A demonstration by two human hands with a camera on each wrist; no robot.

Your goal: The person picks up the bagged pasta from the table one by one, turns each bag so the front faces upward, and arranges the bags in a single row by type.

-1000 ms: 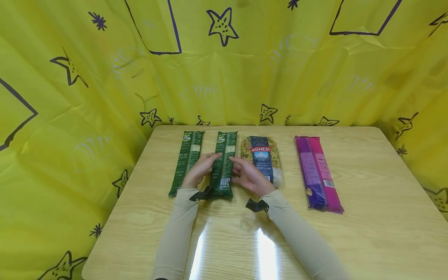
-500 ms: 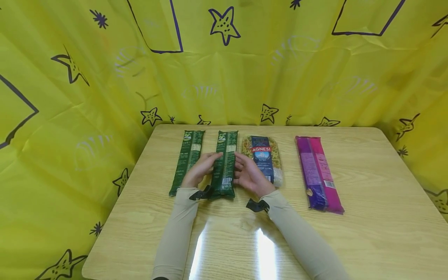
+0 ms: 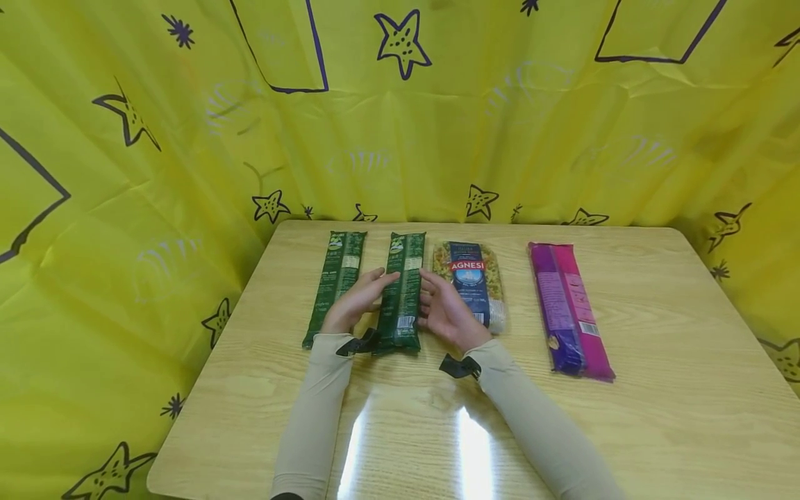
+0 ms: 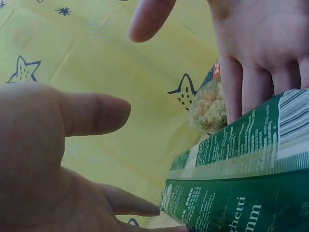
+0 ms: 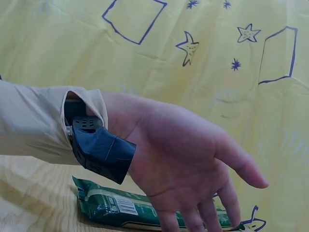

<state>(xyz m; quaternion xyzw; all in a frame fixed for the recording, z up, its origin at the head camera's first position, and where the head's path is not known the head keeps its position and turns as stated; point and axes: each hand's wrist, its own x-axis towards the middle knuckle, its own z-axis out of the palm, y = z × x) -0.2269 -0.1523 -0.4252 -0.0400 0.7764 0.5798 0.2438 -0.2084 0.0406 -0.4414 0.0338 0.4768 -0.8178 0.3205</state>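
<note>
A long green spaghetti pack [image 3: 402, 298] lies on the table, between my two hands. My left hand [image 3: 353, 303] is at its left side, thumb tip over the edge; in the left wrist view the thumb and fingers are extended and spread. On the other side is my right hand [image 3: 451, 312], palm facing the pack, fingertips right at its edge. The right wrist view shows that hand [image 5: 178, 150] with straight, relaxed fingers, the green pack [image 5: 125, 210] behind them. A second green pack [image 3: 334, 288] lies just left, partly behind the left hand.
A clear bag of Agnesi pasta [image 3: 467, 281] lies right behind the right hand. Farther right is a purple and pink packet [image 3: 570, 312]. The wooden table [image 3: 675, 417] ends at a yellow patterned curtain [image 3: 425, 153] at the back and left.
The middle green pack has shifted very slightly right. My right thumb has drawn back from over the pack to its edge, and the left hand's fingers have spread a little.
</note>
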